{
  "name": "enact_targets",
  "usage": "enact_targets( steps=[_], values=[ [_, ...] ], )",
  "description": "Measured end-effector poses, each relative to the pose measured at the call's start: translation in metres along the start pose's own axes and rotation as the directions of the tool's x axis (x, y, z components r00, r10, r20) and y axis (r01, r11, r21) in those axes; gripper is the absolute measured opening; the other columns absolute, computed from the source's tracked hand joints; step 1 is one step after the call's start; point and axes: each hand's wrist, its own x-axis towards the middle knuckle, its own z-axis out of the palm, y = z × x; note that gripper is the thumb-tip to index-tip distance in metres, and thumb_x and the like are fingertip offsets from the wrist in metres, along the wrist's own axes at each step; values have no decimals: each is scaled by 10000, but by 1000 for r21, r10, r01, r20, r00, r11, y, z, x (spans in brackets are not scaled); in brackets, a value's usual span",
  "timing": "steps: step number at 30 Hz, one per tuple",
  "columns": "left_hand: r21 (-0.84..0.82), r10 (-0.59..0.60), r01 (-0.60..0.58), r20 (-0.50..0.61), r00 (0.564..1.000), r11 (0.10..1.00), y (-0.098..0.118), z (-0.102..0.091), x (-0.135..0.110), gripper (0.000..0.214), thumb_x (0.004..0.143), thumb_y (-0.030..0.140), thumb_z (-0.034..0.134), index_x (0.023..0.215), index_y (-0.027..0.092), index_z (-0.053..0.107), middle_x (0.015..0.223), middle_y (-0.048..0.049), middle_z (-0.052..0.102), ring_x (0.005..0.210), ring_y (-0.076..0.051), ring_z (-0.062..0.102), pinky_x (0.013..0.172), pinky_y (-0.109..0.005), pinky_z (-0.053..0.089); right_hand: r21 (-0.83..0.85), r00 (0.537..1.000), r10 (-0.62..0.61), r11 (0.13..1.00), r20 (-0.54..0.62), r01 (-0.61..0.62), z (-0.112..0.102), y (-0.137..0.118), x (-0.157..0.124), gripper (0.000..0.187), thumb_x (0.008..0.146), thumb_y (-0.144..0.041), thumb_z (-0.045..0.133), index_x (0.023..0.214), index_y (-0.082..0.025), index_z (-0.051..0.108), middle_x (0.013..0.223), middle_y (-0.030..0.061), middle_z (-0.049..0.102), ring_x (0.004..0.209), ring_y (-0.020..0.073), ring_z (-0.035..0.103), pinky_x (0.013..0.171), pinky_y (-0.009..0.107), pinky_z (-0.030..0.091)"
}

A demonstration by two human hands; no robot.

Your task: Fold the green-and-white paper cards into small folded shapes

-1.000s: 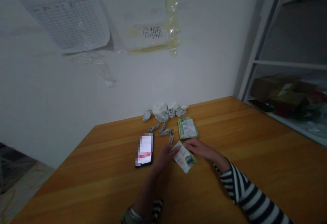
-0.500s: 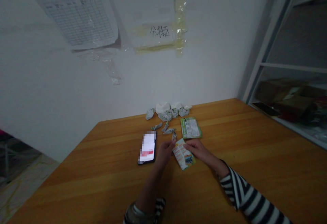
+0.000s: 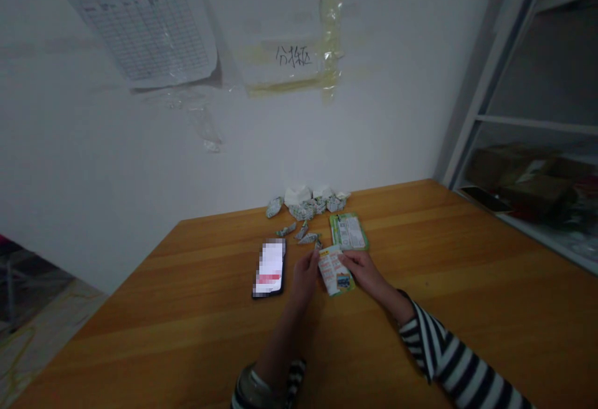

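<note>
Both hands hold a small printed paper leaflet (image 3: 335, 271) over the wooden table (image 3: 187, 322). My left hand (image 3: 306, 275) pinches its left edge. My right hand (image 3: 367, 272) grips its right edge, fingers closed on it. Just beyond lies a second green-edged leaflet (image 3: 348, 232), flat on the table. A row of small folded paper pieces (image 3: 301, 233) lies past my left hand, and a pile of more folded pieces (image 3: 308, 202) sits against the wall. A phone (image 3: 270, 267) with a lit screen lies left of my left hand.
A metal shelf unit (image 3: 523, 119) stands at the right, holding cardboard boxes (image 3: 509, 169) and a dark flat device. The white wall behind carries a taped printed table sheet (image 3: 147, 32) and a taped handwritten label (image 3: 292, 57). The table's left edge drops to the floor.
The leaflet has turned more upright between my hands and moved slightly farther from me. The camera view shifted a little to the left over the second.
</note>
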Motion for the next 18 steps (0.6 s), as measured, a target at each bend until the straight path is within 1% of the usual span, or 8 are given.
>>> enact_targets(
  steps=[3,7,10,12,13,15,17,18],
  values=[
    [-5,-29,30,67,997,1000,-2,3,-1,559,603,600,719,828,88,712,680,-93,707,597,-206,648,566,-289,500,1,1000,-6,1000,1,6,2,3,1,464,770,-582,585,584,-158,622,539,-6,543,545,144,466,502,238,387],
    [20,13,-13,-4,1000,1000,-5,2,-1,522,632,587,702,813,98,716,681,-90,713,592,-210,650,556,-288,496,12,1000,-14,1000,-19,14,5,9,2,451,770,-574,582,596,-159,612,546,-12,533,548,142,460,505,234,375],
    [38,-55,52,86,995,998,-6,2,-1,531,679,623,633,778,107,711,653,-90,704,555,-199,633,525,-282,482,35,995,-24,999,-97,27,5,12,4,436,781,-547,579,589,-157,594,561,-12,540,549,138,461,516,235,382],
    [138,-85,68,116,990,988,-6,2,-2,521,709,623,591,687,112,695,582,-88,672,515,-193,604,497,-280,459,32,989,-27,999,-149,32,4,14,5,420,782,-526,585,578,-159,579,563,-12,539,552,138,460,525,238,389],
    [213,-62,44,79,995,976,-6,2,-3,503,721,607,582,633,120,677,548,-85,652,502,-193,588,487,-281,445,24,987,-29,999,-158,33,4,15,5,413,785,-517,584,578,-160,575,565,-11,537,556,139,460,529,239,391],
    [345,44,-27,-43,998,938,-5,4,-4,444,735,554,582,575,145,645,532,-75,631,511,-197,569,493,-285,428,-2,987,-33,999,-155,33,5,16,5,410,797,-506,570,574,-163,565,564,-8,529,562,142,457,531,241,390],
    [381,129,-78,-110,985,921,-3,6,-5,389,732,518,593,577,164,635,564,-68,639,552,-204,577,531,-292,435,-35,986,-42,999,-164,37,6,15,5,419,805,-511,555,567,-166,558,561,-6,524,568,146,453,529,241,387],
    [352,125,-84,-96,988,932,-1,7,-6,368,723,513,602,596,169,640,587,-66,649,568,-205,587,550,-295,444,-51,982,-48,998,-183,40,7,14,5,423,806,-515,549,565,-167,557,560,-5,523,568,147,450,526,241,384]
  ],
)
